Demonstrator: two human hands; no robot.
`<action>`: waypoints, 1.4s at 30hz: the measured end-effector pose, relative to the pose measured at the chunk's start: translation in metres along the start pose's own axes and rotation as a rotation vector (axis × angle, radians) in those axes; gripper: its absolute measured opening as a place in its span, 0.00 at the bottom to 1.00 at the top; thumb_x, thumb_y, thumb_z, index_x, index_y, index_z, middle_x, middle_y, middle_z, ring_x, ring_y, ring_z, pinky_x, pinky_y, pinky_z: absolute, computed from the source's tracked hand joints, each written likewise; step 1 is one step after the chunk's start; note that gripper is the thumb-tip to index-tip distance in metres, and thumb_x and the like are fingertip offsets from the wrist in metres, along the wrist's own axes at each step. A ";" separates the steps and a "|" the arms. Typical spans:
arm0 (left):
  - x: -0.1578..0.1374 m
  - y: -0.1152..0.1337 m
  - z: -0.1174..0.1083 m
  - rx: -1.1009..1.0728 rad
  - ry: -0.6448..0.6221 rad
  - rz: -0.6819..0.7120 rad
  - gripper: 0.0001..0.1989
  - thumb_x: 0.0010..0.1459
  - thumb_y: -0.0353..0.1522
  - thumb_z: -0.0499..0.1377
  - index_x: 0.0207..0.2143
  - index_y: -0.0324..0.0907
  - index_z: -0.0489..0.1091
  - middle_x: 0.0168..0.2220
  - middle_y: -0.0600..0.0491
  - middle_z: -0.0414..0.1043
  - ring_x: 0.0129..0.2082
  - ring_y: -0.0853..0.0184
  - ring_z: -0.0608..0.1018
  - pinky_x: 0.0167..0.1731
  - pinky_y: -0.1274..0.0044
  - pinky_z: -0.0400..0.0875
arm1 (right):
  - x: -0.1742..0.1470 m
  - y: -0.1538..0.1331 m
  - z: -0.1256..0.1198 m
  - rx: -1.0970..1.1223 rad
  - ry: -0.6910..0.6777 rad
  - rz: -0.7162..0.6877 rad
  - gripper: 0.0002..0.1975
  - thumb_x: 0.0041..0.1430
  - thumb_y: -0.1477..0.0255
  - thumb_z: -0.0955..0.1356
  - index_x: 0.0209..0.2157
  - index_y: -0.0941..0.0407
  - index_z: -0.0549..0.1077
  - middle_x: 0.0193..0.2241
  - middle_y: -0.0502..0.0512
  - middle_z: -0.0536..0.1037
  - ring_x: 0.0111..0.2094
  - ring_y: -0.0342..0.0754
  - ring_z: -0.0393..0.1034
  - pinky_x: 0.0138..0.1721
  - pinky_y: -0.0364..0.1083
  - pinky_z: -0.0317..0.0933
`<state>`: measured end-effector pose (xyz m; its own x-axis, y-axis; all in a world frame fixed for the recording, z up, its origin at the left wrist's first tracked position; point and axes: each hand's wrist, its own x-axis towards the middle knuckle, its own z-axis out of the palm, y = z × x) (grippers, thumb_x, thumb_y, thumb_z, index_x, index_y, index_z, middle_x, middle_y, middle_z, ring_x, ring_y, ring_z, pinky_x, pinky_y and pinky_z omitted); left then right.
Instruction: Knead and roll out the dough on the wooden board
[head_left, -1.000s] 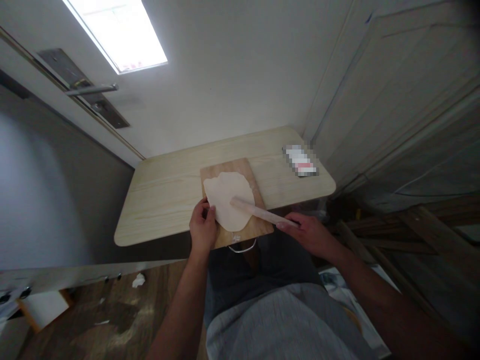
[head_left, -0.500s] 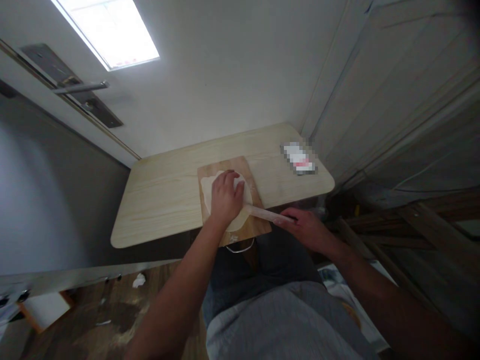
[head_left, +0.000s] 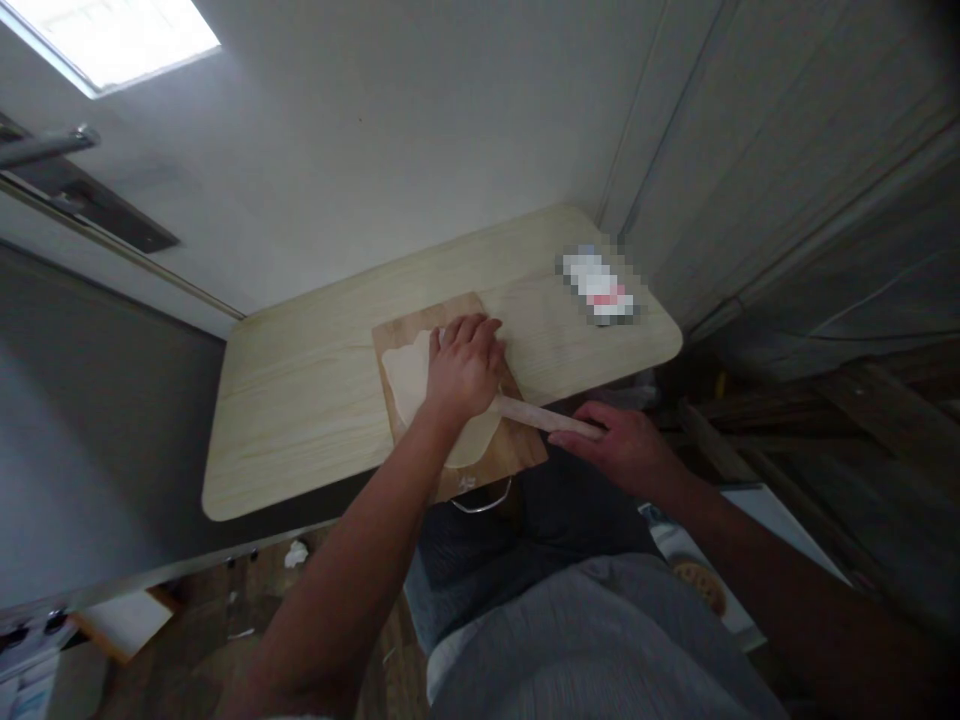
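A flattened sheet of pale dough (head_left: 409,378) with an uneven edge lies on a wooden cutting board (head_left: 517,452). My left hand (head_left: 465,370) rests palm down over the dough's right part, its fingers apart and slightly bent. From under that hand a floured wooden rolling pin (head_left: 536,413) sticks out to the right; its far end is hidden by the hand. Beyond the board's right edge, my right hand (head_left: 619,445) is closed around the pin's near end.
The board sits on a light wood table (head_left: 300,400) with rounded corners, overhanging its front edge. A blurred-out flat object (head_left: 598,285) lies at the table's right. Behind stands a door with a metal handle (head_left: 52,145). Crumpled white paper (head_left: 296,553) is on the floor.
The view has shifted, so the door handle sits further left. My left hand has moved right over the dough, its fingers more spread. My right hand still holds the rolling pin.
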<state>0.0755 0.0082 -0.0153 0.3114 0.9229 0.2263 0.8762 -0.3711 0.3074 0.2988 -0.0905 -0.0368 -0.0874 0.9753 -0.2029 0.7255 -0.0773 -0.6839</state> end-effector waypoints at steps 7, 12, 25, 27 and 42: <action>0.015 0.000 0.007 0.027 0.013 0.006 0.19 0.69 0.40 0.46 0.55 0.46 0.67 0.59 0.47 0.67 0.61 0.54 0.64 0.62 0.57 0.50 | 0.004 0.003 -0.002 0.027 -0.031 0.031 0.23 0.53 0.45 0.68 0.29 0.52 0.76 0.21 0.49 0.75 0.24 0.46 0.68 0.26 0.45 0.54; 0.020 0.000 0.008 -0.012 0.037 -0.026 0.18 0.69 0.40 0.46 0.50 0.43 0.70 0.54 0.45 0.71 0.57 0.55 0.68 0.60 0.60 0.53 | 0.002 -0.001 -0.004 -0.039 -0.011 0.008 0.23 0.54 0.45 0.67 0.30 0.52 0.75 0.23 0.51 0.76 0.25 0.47 0.69 0.27 0.45 0.54; -0.009 -0.012 -0.006 -0.065 0.158 -0.157 0.16 0.68 0.40 0.49 0.51 0.44 0.70 0.54 0.46 0.72 0.57 0.57 0.69 0.59 0.63 0.56 | -0.015 -0.015 0.009 -0.027 -0.017 -0.071 0.19 0.61 0.51 0.65 0.34 0.52 0.73 0.27 0.52 0.78 0.29 0.49 0.73 0.30 0.45 0.55; -0.005 -0.010 -0.003 -0.017 0.132 -0.146 0.17 0.68 0.41 0.49 0.53 0.45 0.69 0.57 0.46 0.70 0.59 0.55 0.67 0.60 0.60 0.53 | -0.015 -0.015 0.008 -0.047 -0.016 -0.078 0.19 0.61 0.50 0.65 0.33 0.52 0.73 0.27 0.52 0.78 0.29 0.49 0.72 0.30 0.45 0.55; 0.018 0.002 0.000 0.145 0.027 -0.133 0.21 0.70 0.43 0.41 0.52 0.49 0.69 0.57 0.51 0.70 0.58 0.56 0.67 0.58 0.63 0.57 | -0.012 0.000 0.004 0.108 -0.064 0.018 0.22 0.60 0.47 0.63 0.33 0.52 0.74 0.23 0.49 0.75 0.26 0.47 0.70 0.28 0.44 0.54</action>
<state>0.0827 0.0245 -0.0107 0.1813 0.9590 0.2178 0.9534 -0.2257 0.2001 0.2969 -0.1029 -0.0369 -0.1208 0.9587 -0.2577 0.6501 -0.1198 -0.7504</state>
